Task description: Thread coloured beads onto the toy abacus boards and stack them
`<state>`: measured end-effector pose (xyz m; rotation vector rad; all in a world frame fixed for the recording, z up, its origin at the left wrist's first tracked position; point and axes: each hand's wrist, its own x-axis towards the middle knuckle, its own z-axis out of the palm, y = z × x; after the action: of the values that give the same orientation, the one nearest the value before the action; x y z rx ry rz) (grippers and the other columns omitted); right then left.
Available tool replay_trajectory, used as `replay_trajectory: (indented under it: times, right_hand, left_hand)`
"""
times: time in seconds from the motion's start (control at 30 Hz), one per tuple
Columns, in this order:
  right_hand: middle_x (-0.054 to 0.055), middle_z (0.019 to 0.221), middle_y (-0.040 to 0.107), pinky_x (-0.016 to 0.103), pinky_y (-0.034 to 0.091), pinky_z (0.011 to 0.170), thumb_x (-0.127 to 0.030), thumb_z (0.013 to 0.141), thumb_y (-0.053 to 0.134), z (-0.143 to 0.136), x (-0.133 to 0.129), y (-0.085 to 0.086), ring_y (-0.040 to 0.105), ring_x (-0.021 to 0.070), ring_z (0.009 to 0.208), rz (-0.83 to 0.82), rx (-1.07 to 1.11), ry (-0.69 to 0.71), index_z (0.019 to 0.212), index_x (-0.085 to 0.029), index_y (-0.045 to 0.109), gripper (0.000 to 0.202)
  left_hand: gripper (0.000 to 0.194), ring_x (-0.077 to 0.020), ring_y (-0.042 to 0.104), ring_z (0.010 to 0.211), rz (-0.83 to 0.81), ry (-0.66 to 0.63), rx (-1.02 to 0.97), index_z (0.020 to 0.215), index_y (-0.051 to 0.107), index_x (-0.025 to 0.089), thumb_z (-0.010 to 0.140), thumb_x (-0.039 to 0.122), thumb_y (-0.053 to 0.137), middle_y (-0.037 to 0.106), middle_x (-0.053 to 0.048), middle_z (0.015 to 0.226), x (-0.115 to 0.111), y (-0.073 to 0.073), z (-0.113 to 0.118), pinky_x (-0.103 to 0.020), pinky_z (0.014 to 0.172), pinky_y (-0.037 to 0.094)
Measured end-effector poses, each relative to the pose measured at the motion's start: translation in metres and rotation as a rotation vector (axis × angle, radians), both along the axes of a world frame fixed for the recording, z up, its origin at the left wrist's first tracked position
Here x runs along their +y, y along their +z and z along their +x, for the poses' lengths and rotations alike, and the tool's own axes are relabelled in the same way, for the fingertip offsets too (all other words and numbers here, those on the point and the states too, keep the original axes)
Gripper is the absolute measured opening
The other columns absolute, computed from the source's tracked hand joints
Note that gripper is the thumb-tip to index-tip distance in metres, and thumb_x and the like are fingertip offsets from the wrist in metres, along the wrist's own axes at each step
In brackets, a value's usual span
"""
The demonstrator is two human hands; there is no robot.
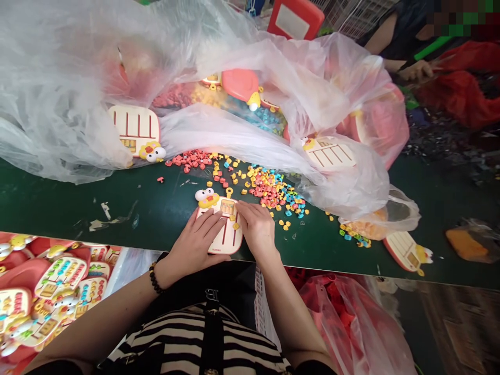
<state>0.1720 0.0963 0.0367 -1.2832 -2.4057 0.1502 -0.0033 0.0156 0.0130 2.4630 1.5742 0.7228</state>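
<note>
A cream toy board (217, 245) with a pink rim, long slots and a yellow duck face with bulging eyes (205, 197) lies at the table's near edge. My left hand (201, 237) is laid across its left part, fingers over the slots and thumb along the lower edge, gripping it. My right hand (258, 226) is closed in a pinch at the board's upper right side. Whatever its fingertips hold is hidden. Beside them, small yellow pieces (235, 225) sit on a slot. Loose red, yellow and blue pieces (273, 192) are scattered just beyond the board.
Clear plastic bags (234, 127) cover the back of the green table (156, 203). Similar boards lie left (136, 127), right (330, 153) and far right (404, 250). Finished-looking duck boards (62, 276) are piled at lower left. Another person's hand (420, 70) shows at upper right.
</note>
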Motion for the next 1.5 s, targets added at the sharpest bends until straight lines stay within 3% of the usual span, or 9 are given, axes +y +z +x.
replay_trajectory:
  times: [0.17, 0.37, 0.53, 0.73, 0.87, 1.1, 1.27, 1.37, 1.5]
  right_hand:
    - [0.007, 0.126, 0.066, 0.036, 0.048, 0.095, -0.016, 0.094, 0.043, 0.006, -0.011, 0.002, 0.059, 0.0214, 0.116, -0.065, 0.015, 0.019, 0.119, -0.019, 0.065, 0.034]
    - [0.008, 0.127, 0.065, 0.045, 0.042, 0.096, -0.031, 0.092, 0.054, -0.001, -0.045, 0.000, 0.052, 0.0286, 0.116, -0.026, 0.032, -0.073, 0.123, -0.020, 0.063, 0.035]
    - [0.006, 0.132, 0.062, 0.050, 0.037, 0.099, -0.032, 0.094, 0.049, -0.019, -0.055, -0.006, 0.034, 0.0328, 0.136, -0.105, 0.008, 0.039, 0.129, -0.024, 0.058, 0.037]
    - [0.009, 0.130, 0.062, 0.044, 0.045, 0.100, -0.026, 0.096, 0.043, -0.008, -0.036, -0.012, 0.052, 0.0238, 0.120, -0.046, 0.222, -0.045, 0.128, -0.022, 0.060, 0.036]
    - [0.008, 0.123, 0.066, 0.043, 0.049, 0.095, -0.023, 0.094, 0.046, -0.002, -0.043, -0.020, 0.056, 0.0240, 0.109, -0.009, 0.189, -0.071, 0.127, -0.021, 0.061, 0.036]
    - [0.012, 0.138, 0.055, 0.047, 0.038, 0.102, -0.022, 0.096, 0.041, -0.007, -0.060, -0.017, 0.043, 0.0274, 0.130, -0.072, 0.078, 0.012, 0.146, -0.019, 0.038, 0.050]
    - [0.012, 0.141, 0.052, 0.044, 0.030, 0.108, -0.021, 0.096, 0.037, -0.017, -0.045, -0.010, 0.033, 0.0239, 0.139, -0.194, 0.095, 0.082, 0.151, -0.015, 0.021, 0.058]
    - [0.011, 0.138, 0.055, 0.042, 0.033, 0.106, -0.024, 0.096, 0.038, -0.020, -0.038, -0.011, 0.038, 0.0223, 0.136, -0.203, 0.156, 0.040, 0.149, -0.018, 0.028, 0.055]
    - [0.007, 0.120, 0.067, 0.041, 0.039, 0.099, -0.031, 0.094, 0.048, -0.022, -0.032, -0.018, 0.054, 0.0226, 0.117, -0.154, 0.288, -0.052, 0.123, -0.025, 0.063, 0.033]
  left_hand:
    - [0.078, -0.0316, 0.043, 0.132, -0.001, -0.002, -0.019, 0.137, 0.041, 0.010, 0.080, 0.061, 0.059, 0.052, -0.018, 0.137, 0.000, -0.001, -0.001, -0.051, 0.115, 0.023]
    - [0.088, -0.0313, 0.043, 0.132, -0.002, 0.006, -0.079, 0.145, 0.025, 0.010, 0.081, 0.059, 0.058, 0.051, -0.020, 0.137, 0.000, -0.003, 0.000, -0.051, 0.114, 0.026]
    - [0.078, -0.0291, 0.041, 0.134, -0.023, 0.027, -0.102, 0.146, 0.021, 0.010, 0.085, 0.044, 0.055, 0.046, -0.019, 0.142, 0.000, -0.003, 0.000, -0.048, 0.114, 0.027]
    - [0.088, -0.0311, 0.043, 0.131, -0.018, 0.008, -0.098, 0.140, 0.032, 0.011, 0.076, 0.063, 0.063, 0.050, -0.019, 0.138, 0.002, -0.003, -0.001, -0.049, 0.112, 0.027]
    - [0.084, -0.0328, 0.049, 0.123, -0.003, 0.041, -0.084, 0.130, 0.044, 0.012, 0.070, 0.066, 0.066, 0.056, -0.019, 0.130, 0.004, -0.003, 0.000, -0.051, 0.108, 0.031]
    - [0.070, -0.0310, 0.048, 0.125, -0.038, -0.018, -0.137, 0.126, 0.048, 0.015, 0.075, 0.059, 0.066, 0.056, -0.017, 0.130, 0.003, -0.003, -0.005, -0.051, 0.110, 0.028]
    - [0.081, -0.0301, 0.044, 0.130, -0.094, -0.067, -0.207, 0.136, 0.038, 0.018, 0.073, 0.058, 0.070, 0.050, -0.016, 0.137, 0.003, -0.004, -0.014, -0.050, 0.112, 0.027]
    - [0.095, -0.0309, 0.046, 0.127, -0.057, -0.053, -0.213, 0.143, 0.026, 0.018, 0.070, 0.057, 0.072, 0.050, -0.017, 0.136, 0.002, -0.005, -0.014, -0.050, 0.112, 0.028]
    - [0.100, -0.0317, 0.048, 0.124, -0.058, -0.037, -0.174, 0.147, 0.016, 0.020, 0.072, 0.055, 0.072, 0.051, -0.016, 0.132, 0.000, -0.006, -0.012, -0.053, 0.111, 0.028]
